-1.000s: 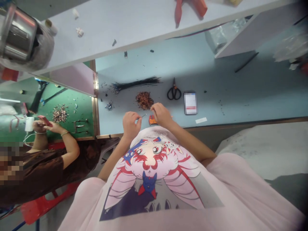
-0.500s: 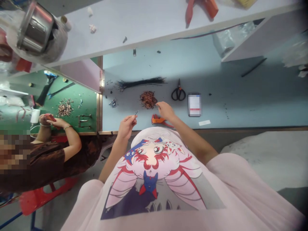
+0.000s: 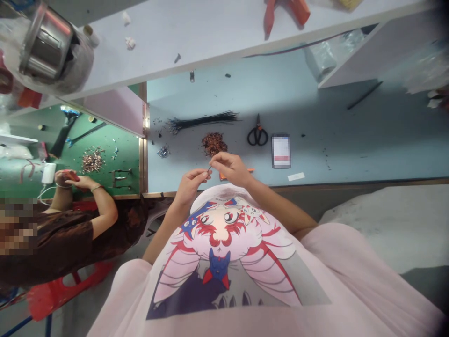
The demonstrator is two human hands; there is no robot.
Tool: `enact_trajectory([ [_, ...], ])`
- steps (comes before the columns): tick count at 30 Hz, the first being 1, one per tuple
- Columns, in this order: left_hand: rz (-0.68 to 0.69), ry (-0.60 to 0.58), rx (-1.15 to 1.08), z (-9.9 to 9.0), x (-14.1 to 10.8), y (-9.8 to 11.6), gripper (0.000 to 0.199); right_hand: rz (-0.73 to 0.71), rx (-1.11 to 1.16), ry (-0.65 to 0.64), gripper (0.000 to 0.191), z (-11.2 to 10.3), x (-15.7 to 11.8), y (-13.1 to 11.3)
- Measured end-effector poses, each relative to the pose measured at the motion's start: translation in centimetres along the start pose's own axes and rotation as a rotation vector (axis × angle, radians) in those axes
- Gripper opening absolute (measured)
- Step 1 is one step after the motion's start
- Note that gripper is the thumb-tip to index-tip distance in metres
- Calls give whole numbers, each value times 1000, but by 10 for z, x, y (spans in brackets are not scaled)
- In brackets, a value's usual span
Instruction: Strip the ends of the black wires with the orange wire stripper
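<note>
My left hand (image 3: 192, 187) pinches a short dark wire (image 3: 209, 168) between thumb and forefinger, its tip pointing up and to the right. My right hand (image 3: 232, 168) has its fingers pinched at that upper tip; whatever sits between them is too small to make out. Just beyond the right hand lies a heap of small copper-coloured pieces (image 3: 212, 142). An orange hand tool (image 3: 223, 176), perhaps a wire stripper, rests under my right hand, which hides most of it. Behind the heap stretches a bundle of thin black wires (image 3: 205, 120).
Black-handled scissors (image 3: 257, 135), a phone (image 3: 281, 152) and a white label (image 3: 296, 176) lie to the right. Small silvery pieces (image 3: 163, 150) lie left. A white shelf (image 3: 154, 42) overhangs the blue table. At the green table (image 3: 105, 180), a co-worker's hands hold a red tool.
My right hand has moved from the edge of the copper-coloured heap down and left to the wire's tip. My left hand, still pinching the wire, has shifted slightly right.
</note>
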State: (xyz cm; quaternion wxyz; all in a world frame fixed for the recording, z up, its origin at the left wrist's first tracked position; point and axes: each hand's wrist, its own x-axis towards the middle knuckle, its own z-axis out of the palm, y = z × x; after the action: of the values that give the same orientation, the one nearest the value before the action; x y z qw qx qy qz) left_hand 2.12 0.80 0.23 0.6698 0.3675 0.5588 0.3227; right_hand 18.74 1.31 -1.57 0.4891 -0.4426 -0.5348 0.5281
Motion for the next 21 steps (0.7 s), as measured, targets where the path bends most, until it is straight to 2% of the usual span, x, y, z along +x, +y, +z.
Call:
enact_trajectory([
  [5,-114,-53,-37,3,-6,6,23,46,22,-40,20,0,1,2],
  [11,-115,-104,-114,0,-7,5,22,80,30,-61,22,2,-1,2],
  [15,-123,-198,-167,-1,-8,5,21,95,45,-25,20,6,0,2],
  [18,-132,-241,-200,-2,-8,3,20,131,62,74,20,2,8,12],
  [21,-137,-194,-259,-5,-6,-1,21,179,12,241,19,-15,15,33],
])
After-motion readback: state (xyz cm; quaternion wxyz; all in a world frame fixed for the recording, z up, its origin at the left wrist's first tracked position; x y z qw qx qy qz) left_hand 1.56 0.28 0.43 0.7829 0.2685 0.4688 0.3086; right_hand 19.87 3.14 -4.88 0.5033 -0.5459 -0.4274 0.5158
